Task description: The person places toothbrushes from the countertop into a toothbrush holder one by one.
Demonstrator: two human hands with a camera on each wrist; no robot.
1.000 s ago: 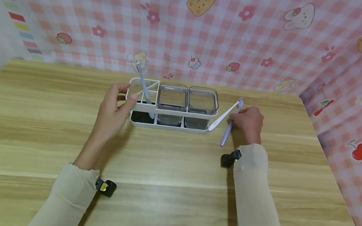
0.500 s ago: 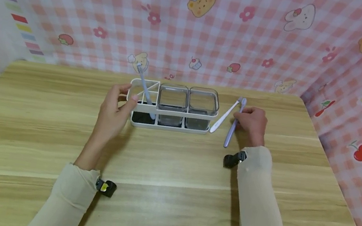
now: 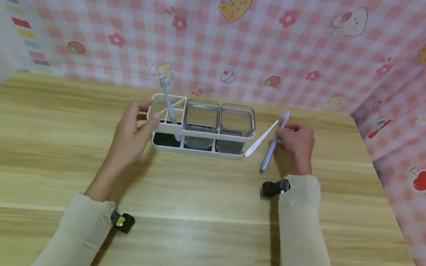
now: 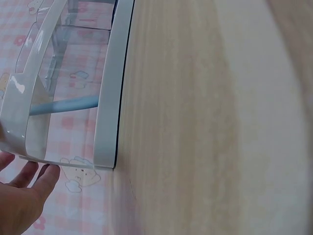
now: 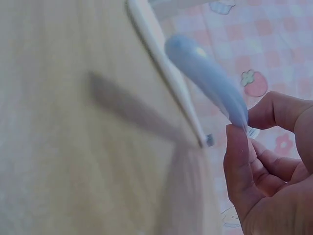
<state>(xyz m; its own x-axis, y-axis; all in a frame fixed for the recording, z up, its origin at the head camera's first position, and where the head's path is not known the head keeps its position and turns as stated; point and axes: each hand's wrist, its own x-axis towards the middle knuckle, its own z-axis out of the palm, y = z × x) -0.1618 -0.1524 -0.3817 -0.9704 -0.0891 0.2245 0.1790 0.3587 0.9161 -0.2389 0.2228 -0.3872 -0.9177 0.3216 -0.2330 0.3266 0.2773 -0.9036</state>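
My left hand point(image 3: 132, 132) grips the left end of a white toothbrush holder point(image 3: 200, 133), thumb at the front and fingers round the side. A blue-grey toothbrush point(image 3: 168, 102) leans in the holder's divided left section, head up. My right hand point(image 3: 297, 145) pinches a purple toothbrush point(image 3: 270, 153) between thumb and forefinger. In the right wrist view the handle of this purple toothbrush point(image 5: 208, 78) is off the table, its shadow falling apart from it. A white toothbrush point(image 3: 263, 137) lies on the table between the holder and my right hand.
Two clear square cups point(image 3: 237, 120) sit in the holder's middle and right sections. A wooden table point(image 3: 187, 240) lies under everything. Pink checked cloth point(image 3: 139, 14) hangs behind the table and along its right side.
My right hand has shifted slightly right with the purple toothbrush, which now stands a little farther from the white one and looks raised. The left hand and holder stay in place.
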